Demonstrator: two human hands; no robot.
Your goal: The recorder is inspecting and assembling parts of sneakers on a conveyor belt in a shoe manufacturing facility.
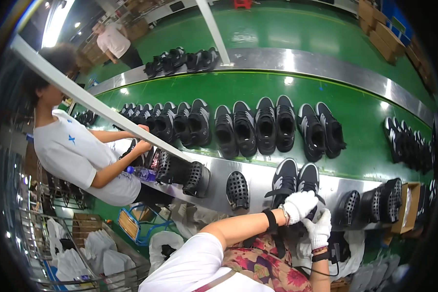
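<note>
A pair of black sneakers with white trim (291, 177) stands heel toward me on the metal ledge (258, 170) in front of the green belt. My left hand (299, 204), in a white glove, is closed over the heels of this pair. My right hand (319, 229), also gloved, is just below and to the right, with its fingers raised against the right shoe's heel. Whether it grips anything is hidden. A black strap circles my left wrist.
The green conveyor belt (365, 117) carries rows of black sneakers (258, 126). Black perforated shoe forms (237, 190) lie along the ledge. A co-worker in a white shirt (73, 155) works at the left beside a water bottle (141, 173). A cardboard box (408, 207) sits at the right.
</note>
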